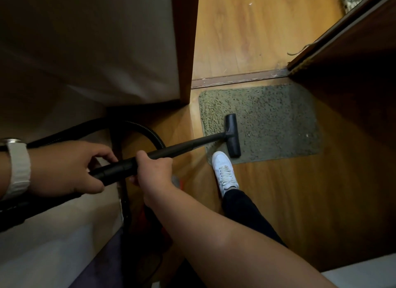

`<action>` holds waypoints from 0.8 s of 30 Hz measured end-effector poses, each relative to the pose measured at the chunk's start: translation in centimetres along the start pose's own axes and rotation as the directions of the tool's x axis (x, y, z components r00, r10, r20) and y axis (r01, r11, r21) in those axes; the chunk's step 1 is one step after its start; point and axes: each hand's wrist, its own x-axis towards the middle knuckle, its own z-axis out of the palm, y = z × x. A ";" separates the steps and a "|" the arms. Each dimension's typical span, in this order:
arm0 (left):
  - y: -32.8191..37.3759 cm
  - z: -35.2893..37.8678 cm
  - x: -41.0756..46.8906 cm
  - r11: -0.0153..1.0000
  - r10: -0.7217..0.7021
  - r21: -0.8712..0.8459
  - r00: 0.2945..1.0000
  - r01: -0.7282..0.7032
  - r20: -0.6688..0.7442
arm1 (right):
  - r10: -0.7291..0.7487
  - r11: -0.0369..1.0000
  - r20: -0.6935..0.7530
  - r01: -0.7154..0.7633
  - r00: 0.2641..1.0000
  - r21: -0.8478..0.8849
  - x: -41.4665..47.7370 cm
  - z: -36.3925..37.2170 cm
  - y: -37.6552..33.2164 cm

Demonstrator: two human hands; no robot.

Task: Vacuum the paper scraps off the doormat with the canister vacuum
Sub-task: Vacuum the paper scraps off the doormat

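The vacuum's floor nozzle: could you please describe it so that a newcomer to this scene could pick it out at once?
Find the speckled grey-green rectangular doormat on the wooden floor, beside the metal threshold. On its left half rests the black T-shaped plastic floor nozzle, at the end of the black wand; unlike the white sneaker beside it, it is a dark crossbar.

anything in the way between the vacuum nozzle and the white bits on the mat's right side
Nothing visible. The nozzle rests on the left part of the doormat, and only bare mat lies between it and the white speck near the right edge. The white shoe has its toe on the near left corner, outside that path.
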 end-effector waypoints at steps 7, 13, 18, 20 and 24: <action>0.2 0.1 0.1 1.000 0.001 -0.026 1.000 -0.001 -0.006 | 0.021 1.000 0.019 -0.020 1.000 -0.003 0.3 -0.6 -0.2; 1.1 -0.3 -0.3 1.000 0.010 -0.004 1.000 -0.010 0.024 | 0.034 0.999 0.005 -0.034 0.999 0.033 0.6 -0.5 -0.2; 1.0 -0.2 -0.2 1.000 0.021 0.016 1.000 -0.021 0.013 | 0.022 1.000 -0.014 -0.022 1.000 0.011 0.9 -0.4 -0.3; 1.0 -0.1 -0.2 0.999 0.026 0.031 1.000 -0.027 0.009 | 0.021 1.000 -0.028 -0.021 0.999 -0.003 0.9 -0.3 -0.2; 0.8 0.2 -0.2 0.998 0.044 0.053 0.999 -0.043 -0.013 | 0.030 0.999 -0.091 -0.031 0.995 -0.016 1.1 0.2 0.1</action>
